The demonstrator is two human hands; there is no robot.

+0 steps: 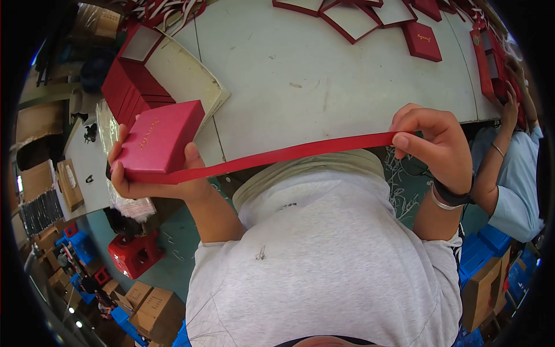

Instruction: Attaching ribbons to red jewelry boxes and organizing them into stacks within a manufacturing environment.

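Note:
My left hand (191,179) grips a red gift box (159,139) from below and the sides, its lettered lid tilted up. A red ribbon (289,152) runs from the box's near edge, stretched almost straight across in front of my body. At its right end my right hand (436,141) pinches the ribbon between thumb and fingers. How the ribbon is fixed at the box is hidden. Both hands are held at the near edge of the pale table (300,75).
A stack of red boxes (136,87) stands at the left beside a cardboard sheet (182,75). Open red trays (350,20) and a closed red box (422,41) lie at the far side. On the right a co-worker's hands (511,92) hold a red box. A red stool (136,254) is on the floor.

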